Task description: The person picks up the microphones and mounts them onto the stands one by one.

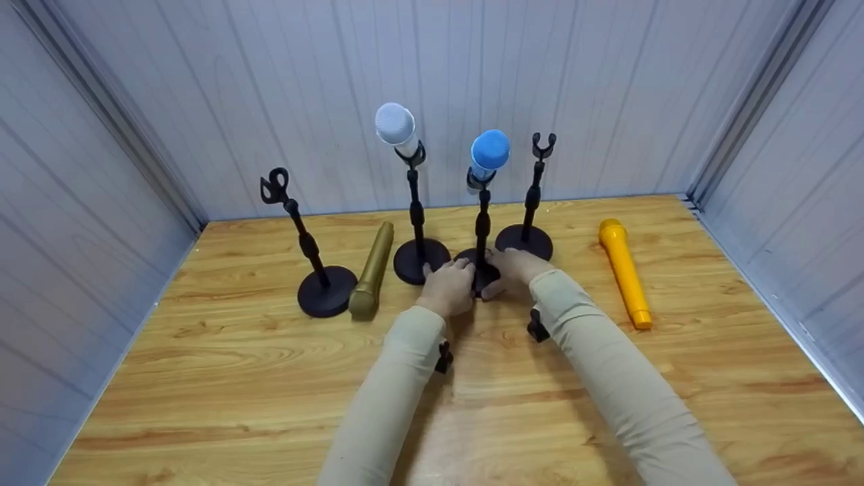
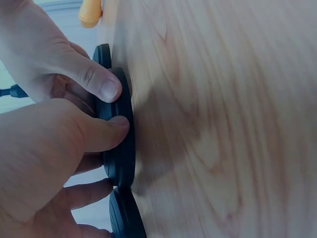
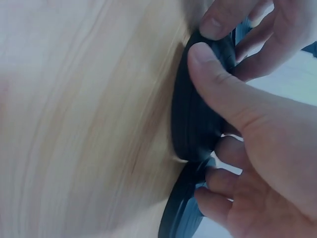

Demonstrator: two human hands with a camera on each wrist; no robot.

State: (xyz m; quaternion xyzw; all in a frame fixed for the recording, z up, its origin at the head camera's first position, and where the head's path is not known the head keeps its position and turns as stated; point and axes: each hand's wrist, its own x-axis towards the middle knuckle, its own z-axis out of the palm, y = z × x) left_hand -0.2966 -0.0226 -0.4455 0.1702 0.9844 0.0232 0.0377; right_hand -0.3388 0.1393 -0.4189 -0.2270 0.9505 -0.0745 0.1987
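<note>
Both hands are at the round black base of a microphone stand point(image 1: 482, 226) that carries a blue microphone point(image 1: 491, 150). My left hand point(image 1: 447, 289) holds the base's left side, its thumb on the rim point(image 2: 119, 163). On the right side, my right hand point(image 1: 516, 270) grips the same base with its thumb along the edge point(image 3: 190, 119). The two thumbs lie close together at the front. Bases of neighbouring stands touch or nearly touch this one on either side. Just left stands another stand point(image 1: 416, 216) with a white microphone point(image 1: 395, 125) upright in its clip.
An unloaded stand point(image 1: 533, 196) is behind the right hand, and another unloaded stand point(image 1: 309, 246) stands at the left. A gold microphone point(image 1: 372, 270) lies beside that left stand. Farther right lies a yellow microphone point(image 1: 626, 273). Panel walls point(image 1: 304, 101) border the wooden table point(image 1: 236, 378).
</note>
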